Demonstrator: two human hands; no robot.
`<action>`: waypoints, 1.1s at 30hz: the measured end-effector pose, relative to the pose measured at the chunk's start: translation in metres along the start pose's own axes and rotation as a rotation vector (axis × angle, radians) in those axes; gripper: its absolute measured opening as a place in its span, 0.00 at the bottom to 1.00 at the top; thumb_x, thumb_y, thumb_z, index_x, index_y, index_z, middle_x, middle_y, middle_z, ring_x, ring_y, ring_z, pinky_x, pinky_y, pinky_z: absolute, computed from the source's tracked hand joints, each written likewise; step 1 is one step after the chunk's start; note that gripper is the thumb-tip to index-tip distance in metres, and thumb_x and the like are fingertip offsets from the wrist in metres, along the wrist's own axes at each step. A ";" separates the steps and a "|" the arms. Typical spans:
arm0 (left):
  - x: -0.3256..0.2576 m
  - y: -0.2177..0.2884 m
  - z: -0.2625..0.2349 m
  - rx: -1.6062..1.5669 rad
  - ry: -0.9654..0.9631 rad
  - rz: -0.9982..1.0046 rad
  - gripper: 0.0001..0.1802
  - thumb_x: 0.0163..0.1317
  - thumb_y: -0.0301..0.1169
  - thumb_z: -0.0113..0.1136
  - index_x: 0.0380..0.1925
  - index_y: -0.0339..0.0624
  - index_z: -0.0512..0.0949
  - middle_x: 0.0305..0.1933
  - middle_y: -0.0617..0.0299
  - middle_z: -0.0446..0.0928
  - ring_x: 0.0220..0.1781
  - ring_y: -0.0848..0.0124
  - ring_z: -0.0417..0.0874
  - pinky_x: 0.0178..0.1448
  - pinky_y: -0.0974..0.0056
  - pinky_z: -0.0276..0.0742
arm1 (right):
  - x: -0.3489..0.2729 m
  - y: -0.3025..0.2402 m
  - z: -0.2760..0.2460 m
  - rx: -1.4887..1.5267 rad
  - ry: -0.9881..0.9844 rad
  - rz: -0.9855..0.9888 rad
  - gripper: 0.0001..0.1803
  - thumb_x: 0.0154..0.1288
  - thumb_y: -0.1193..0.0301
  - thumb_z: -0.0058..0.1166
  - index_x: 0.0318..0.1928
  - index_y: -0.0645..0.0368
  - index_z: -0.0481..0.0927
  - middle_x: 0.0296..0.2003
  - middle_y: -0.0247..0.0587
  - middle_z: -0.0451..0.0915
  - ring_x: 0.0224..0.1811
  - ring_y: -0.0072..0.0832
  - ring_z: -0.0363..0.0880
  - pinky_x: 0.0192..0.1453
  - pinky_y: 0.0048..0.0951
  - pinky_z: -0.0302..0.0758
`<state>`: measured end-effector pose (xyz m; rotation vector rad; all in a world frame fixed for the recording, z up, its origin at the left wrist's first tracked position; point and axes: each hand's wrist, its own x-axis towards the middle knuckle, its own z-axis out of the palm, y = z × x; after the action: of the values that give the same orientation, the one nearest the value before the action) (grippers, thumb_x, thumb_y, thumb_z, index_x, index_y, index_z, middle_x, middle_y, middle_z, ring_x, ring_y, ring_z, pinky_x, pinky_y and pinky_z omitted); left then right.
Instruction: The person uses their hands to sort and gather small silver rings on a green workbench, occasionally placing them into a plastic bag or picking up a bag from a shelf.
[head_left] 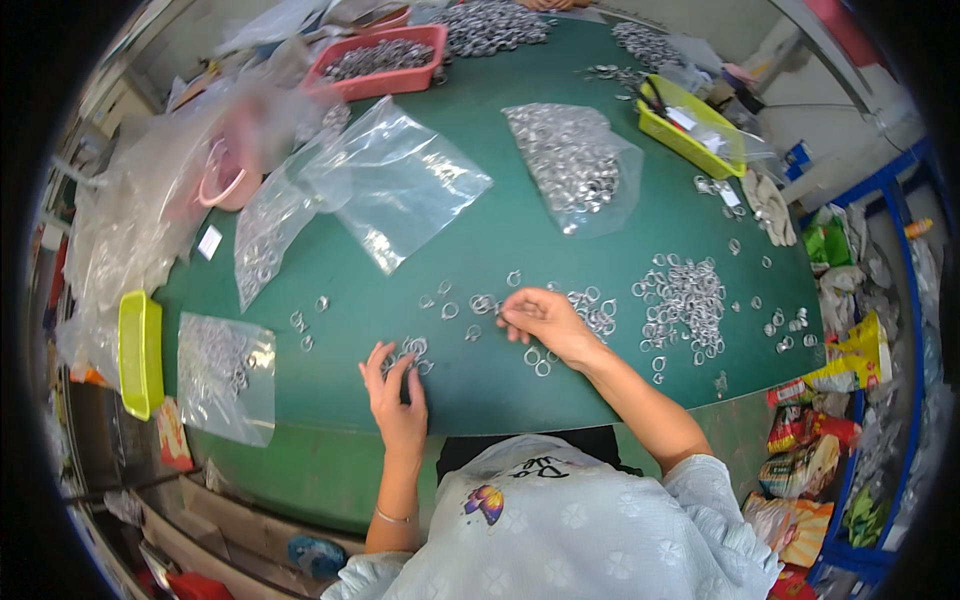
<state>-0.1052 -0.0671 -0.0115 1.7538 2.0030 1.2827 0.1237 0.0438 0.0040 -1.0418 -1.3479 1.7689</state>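
Observation:
My left hand (395, 395) rests near the table's front edge, its fingers apart around a small cluster of silvery metal rings (417, 347). Farther right, my right hand (545, 322) has its fingertips pinched together beside another little group of rings (483, 304); what they hold is too small to make out. More rings (601, 314) lie partly behind that hand, and a few (541, 362) sit just below it. A large loose pile of rings (686, 300) spreads to the right. Single rings are scattered between and left of my hands.
Clear bags of rings (572, 165) (225, 370) lie on the green table (480, 240), beside a flat plastic bag (400, 190). A red tray (375, 65) and yellow-green trays (690, 125) (140, 355) stand around the edges. A blue shelf (915, 330) flanks the right.

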 end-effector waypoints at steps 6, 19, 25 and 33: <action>-0.001 0.008 0.000 -0.051 0.015 -0.007 0.14 0.55 0.15 0.58 0.42 0.38 0.80 0.57 0.50 0.73 0.64 0.49 0.72 0.72 0.41 0.55 | -0.068 -0.022 -0.103 0.176 0.073 0.319 0.09 0.68 0.74 0.55 0.46 0.65 0.80 0.34 0.39 0.82 0.30 0.22 0.80 0.30 0.20 0.75; -0.004 0.020 0.005 -0.064 -0.025 0.011 0.14 0.55 0.16 0.58 0.43 0.36 0.79 0.57 0.48 0.72 0.64 0.46 0.70 0.72 0.43 0.54 | 0.006 -0.126 -0.312 -0.018 0.820 -0.205 0.20 0.69 0.77 0.45 0.60 0.72 0.70 0.53 0.52 0.78 0.51 0.34 0.81 0.52 0.28 0.78; -0.015 0.012 0.000 0.038 -0.011 0.019 0.14 0.55 0.16 0.59 0.42 0.38 0.79 0.57 0.48 0.73 0.64 0.48 0.71 0.69 0.49 0.61 | 0.004 -0.076 -0.198 -0.418 0.430 -0.116 0.13 0.69 0.74 0.50 0.50 0.65 0.79 0.42 0.38 0.83 0.39 0.23 0.80 0.45 0.23 0.75; -0.012 0.013 0.008 0.094 -0.095 0.011 0.14 0.56 0.19 0.61 0.44 0.40 0.79 0.62 0.53 0.72 0.70 0.52 0.67 0.74 0.36 0.46 | -0.001 -0.048 -0.030 -0.819 -0.185 -0.179 0.10 0.62 0.72 0.59 0.44 0.59 0.82 0.40 0.42 0.82 0.37 0.31 0.80 0.44 0.30 0.77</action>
<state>-0.0881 -0.0744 -0.0119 1.8331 2.0345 1.1026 0.1534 0.0672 0.0469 -1.1178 -2.2976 1.1955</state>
